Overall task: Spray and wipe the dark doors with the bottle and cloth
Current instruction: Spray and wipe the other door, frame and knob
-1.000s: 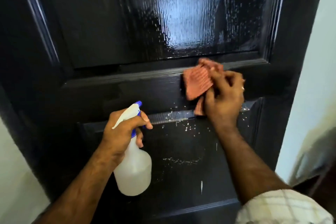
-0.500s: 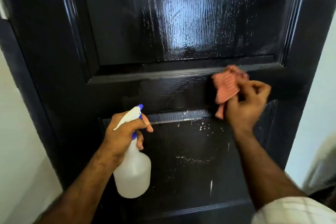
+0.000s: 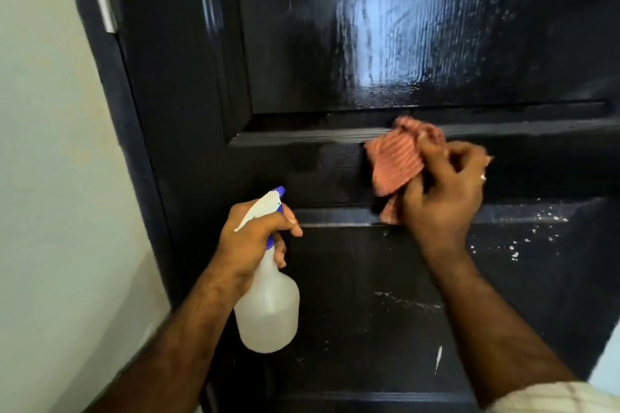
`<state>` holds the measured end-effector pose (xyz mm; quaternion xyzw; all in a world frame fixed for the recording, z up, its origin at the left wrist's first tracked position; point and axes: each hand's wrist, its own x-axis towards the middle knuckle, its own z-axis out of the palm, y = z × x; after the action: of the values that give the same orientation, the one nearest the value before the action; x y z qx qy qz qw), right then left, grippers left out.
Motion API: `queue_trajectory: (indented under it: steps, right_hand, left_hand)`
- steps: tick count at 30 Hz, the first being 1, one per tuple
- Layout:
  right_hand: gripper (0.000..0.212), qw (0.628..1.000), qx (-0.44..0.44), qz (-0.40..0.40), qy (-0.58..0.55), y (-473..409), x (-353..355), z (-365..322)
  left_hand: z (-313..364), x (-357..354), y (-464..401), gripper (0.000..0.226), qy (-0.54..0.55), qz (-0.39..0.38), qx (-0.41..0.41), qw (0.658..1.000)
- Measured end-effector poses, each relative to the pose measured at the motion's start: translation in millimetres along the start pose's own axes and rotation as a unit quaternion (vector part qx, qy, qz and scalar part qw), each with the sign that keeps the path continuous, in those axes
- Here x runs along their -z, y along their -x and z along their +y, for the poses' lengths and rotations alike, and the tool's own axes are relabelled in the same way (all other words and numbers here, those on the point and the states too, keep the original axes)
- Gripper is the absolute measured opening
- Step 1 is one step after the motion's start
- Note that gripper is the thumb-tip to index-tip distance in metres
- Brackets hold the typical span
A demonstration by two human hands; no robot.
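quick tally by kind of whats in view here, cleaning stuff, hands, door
spray bottle: 1, held by the left hand
cloth: 1, held by the right hand
hands: 2
dark door: 1
ring: 1
total: 6

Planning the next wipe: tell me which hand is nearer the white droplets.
Right. The right hand is just left of the white droplets; the left hand is far left.

We see the cloth [image 3: 396, 164] against the door [image 3: 335, 43] rail, bottle [image 3: 268, 305] lower left of it, wall [image 3: 50, 178] left of the door.
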<state>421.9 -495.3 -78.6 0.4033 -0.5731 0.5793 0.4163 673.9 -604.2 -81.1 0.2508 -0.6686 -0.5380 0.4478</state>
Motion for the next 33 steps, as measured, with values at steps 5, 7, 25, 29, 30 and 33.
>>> queue_trajectory:
  steps: [5,7,25,29,30,33]
  right_hand:
    - [0.066,0.995,0.053,-0.078,-0.041,14,-55,-76]
    - [0.063,0.965,0.185,-0.184,-0.021,34,-61,-80]
    - [0.027,0.939,0.283,-0.194,-0.025,87,-107,-108]
    - [0.04,0.894,0.357,-0.27,0.009,108,-104,-97]
    - [0.041,0.885,0.373,-0.28,0.017,108,-99,-93]
    - [0.037,0.867,0.413,-0.276,0.05,95,-93,-91]
  left_hand:
    - [-8,20,8,0.012,0.028,0.029,-0.011,0.999]
    - [-15,29,17,0.013,0.041,0.036,-0.01,0.998]
    - [-70,82,34,0.023,0.045,0.076,0.002,0.996]
    - [-75,88,36,0.021,0.045,0.079,0.007,0.996]
    - [-75,87,36,0.021,0.044,0.076,0.006,0.996]
    - [-73,82,36,0.022,0.047,0.066,0.011,0.997]
